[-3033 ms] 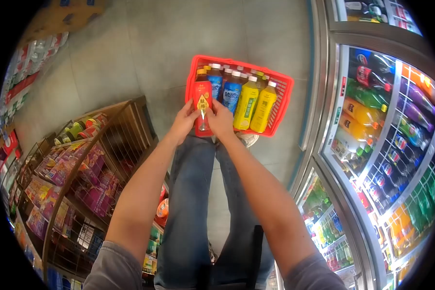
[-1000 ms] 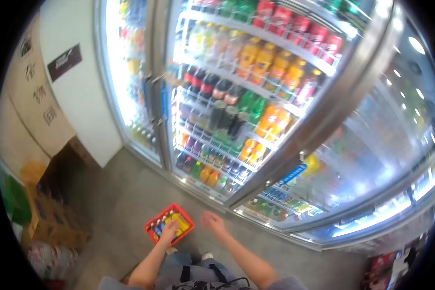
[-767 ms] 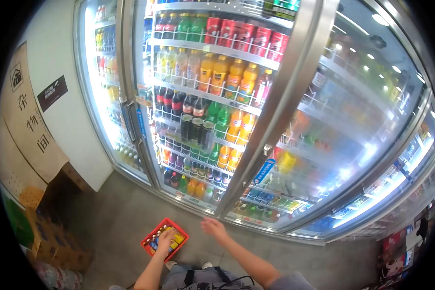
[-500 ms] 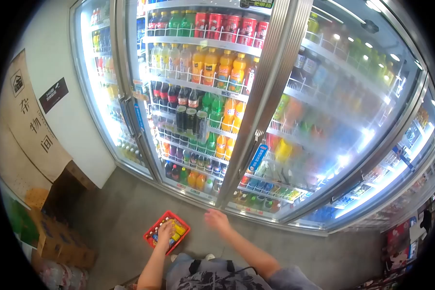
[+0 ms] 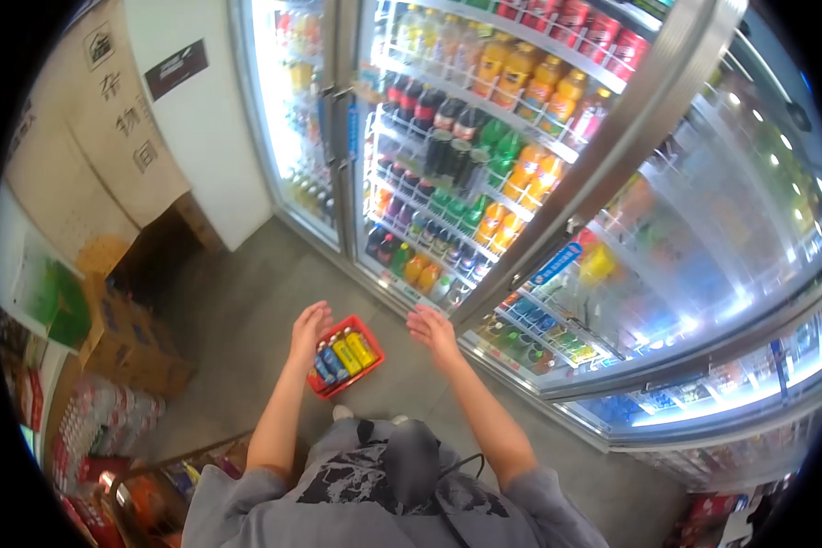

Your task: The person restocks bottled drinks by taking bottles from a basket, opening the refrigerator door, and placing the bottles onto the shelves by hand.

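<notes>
A red plastic basket [image 5: 371, 337] sits on the floor in front of my feet. Inside it lie yellow-labelled bottles [image 5: 346, 353] and blue-labelled bottles [image 5: 332, 362]. My left hand [image 5: 311, 331] is raised beside the basket's left rim, fingers stretched out and holding nothing. To the right of the basket is my right hand [image 5: 433, 332], also empty with its fingers extended, between the basket and the fridge. Both hands appear to be in the air, apart from the basket.
Glass-door drinks fridges [image 5: 539, 310] stand ahead and to the right, full of bottles and cans. Cardboard boxes [image 5: 132, 338] are stacked at the left, with wrapped bottle packs [image 5: 110, 416] nearer me. A beige curtain [image 5: 100, 119] hangs by the white wall.
My left hand has come off the basket's contents and risen to its left side. My right hand stays open on the right. The view has turned, so the fridges appear further right.
</notes>
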The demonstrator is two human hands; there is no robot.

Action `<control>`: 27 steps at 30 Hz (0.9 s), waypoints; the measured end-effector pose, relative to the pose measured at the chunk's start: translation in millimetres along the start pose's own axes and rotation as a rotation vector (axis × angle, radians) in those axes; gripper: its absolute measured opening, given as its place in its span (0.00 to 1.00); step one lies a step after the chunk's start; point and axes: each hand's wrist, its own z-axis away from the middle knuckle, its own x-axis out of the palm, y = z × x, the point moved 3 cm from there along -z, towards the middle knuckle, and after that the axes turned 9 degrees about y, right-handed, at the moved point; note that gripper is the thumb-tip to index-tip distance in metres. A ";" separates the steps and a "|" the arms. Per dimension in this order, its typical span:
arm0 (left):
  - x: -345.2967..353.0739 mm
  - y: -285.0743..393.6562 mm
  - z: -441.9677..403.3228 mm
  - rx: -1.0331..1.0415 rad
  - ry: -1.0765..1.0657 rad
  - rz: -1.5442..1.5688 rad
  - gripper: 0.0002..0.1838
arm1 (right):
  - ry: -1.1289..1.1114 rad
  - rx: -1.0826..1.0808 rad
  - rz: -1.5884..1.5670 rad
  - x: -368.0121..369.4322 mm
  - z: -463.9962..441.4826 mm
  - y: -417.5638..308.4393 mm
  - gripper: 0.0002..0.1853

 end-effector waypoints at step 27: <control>-207.8 -113.6 -13.0 -0.205 0.387 0.214 0.15 | -0.245 0.290 0.322 177.4 -59.7 148.1 0.24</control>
